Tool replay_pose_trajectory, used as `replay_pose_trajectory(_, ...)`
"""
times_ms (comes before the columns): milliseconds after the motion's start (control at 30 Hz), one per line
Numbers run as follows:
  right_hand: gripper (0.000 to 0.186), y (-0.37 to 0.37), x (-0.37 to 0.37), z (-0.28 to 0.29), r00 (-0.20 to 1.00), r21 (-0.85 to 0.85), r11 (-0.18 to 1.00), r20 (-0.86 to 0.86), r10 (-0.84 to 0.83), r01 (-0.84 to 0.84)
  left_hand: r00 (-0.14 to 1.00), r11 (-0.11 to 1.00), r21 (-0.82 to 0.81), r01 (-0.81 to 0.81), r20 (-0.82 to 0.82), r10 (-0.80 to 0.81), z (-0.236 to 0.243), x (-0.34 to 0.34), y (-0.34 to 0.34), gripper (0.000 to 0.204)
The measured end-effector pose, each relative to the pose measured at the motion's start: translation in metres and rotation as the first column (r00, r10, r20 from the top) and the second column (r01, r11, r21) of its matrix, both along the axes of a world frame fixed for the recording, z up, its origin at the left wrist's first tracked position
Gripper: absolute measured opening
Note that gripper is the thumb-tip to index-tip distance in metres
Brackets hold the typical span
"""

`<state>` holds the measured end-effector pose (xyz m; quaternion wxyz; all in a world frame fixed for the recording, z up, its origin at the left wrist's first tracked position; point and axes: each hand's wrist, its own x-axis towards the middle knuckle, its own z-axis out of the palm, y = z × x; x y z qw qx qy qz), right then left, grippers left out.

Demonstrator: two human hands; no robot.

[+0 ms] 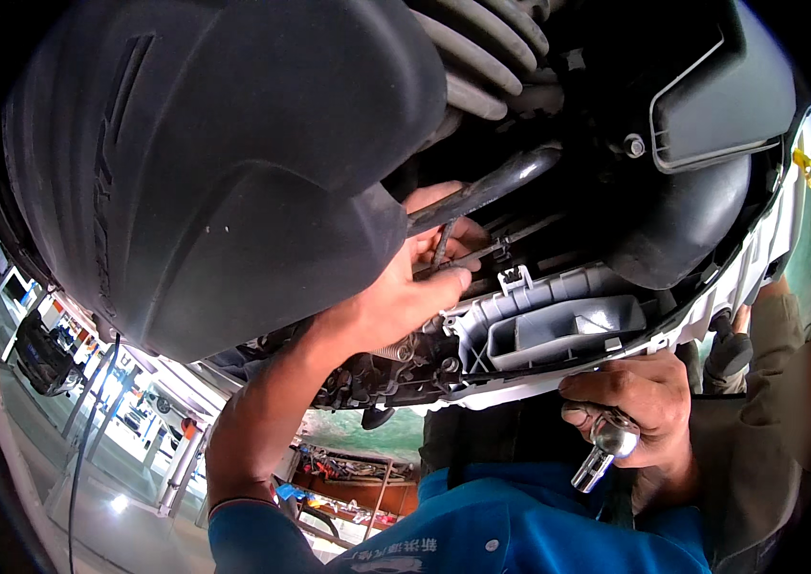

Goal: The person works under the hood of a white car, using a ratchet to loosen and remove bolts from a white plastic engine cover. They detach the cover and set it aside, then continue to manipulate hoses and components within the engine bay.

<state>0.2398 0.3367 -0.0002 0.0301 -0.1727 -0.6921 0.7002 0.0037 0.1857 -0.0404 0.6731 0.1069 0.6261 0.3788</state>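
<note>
Black plastic engine cover (252,191) fills the far left; my right fingers (621,385) wrap a chrome ratchet (616,435) at near right, its socket (592,471) pointing near and slightly left along its axis; my left fingers (444,287) narrowly pinch a thin dark line (482,253).

A hose (506,180) partly hides the left hand (417,290).

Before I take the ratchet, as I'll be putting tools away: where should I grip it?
Probably by the socket, from the picture's lower left: it and the ratchet's round head jut that way from the right hand; the handle is hidden.
</note>
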Motion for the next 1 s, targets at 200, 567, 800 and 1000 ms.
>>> replay_pose_trajectory(200, 0.017, 0.000, 0.000, -0.001, 1.000, -0.029, 1.000, 0.003, -0.011, 0.012, 0.996, 0.992, -0.125, 0.015, 0.086, -0.004, 0.001, -0.004, 0.004, 0.055)
replay_pose_trajectory(567, 0.018, 0.001, 0.002, -0.002, 1.000, -0.010, 1.000, 0.002, 0.022, -0.022, 0.988, 0.988, -0.156, 0.000, 0.154, 0.024, -0.007, 0.004, 0.007, 0.039)
replay_pose_trajectory(800, 0.021, 0.007, 0.005, -0.005, 0.997, -0.018, 0.997, 0.007, 0.075, -0.075, 0.999, 0.998, -0.058, -0.037, 0.022, 0.038, -0.005, 0.007, 0.006, 0.052)
replay_pose_trajectory(1000, 0.024, 0.002, 0.007, -0.007, 1.000, -0.040, 0.999, -0.012, 0.001, -0.002, 0.988, 0.995, -0.012, -0.095, 0.121, 0.096, -0.005, 0.007, 0.018, 0.068)
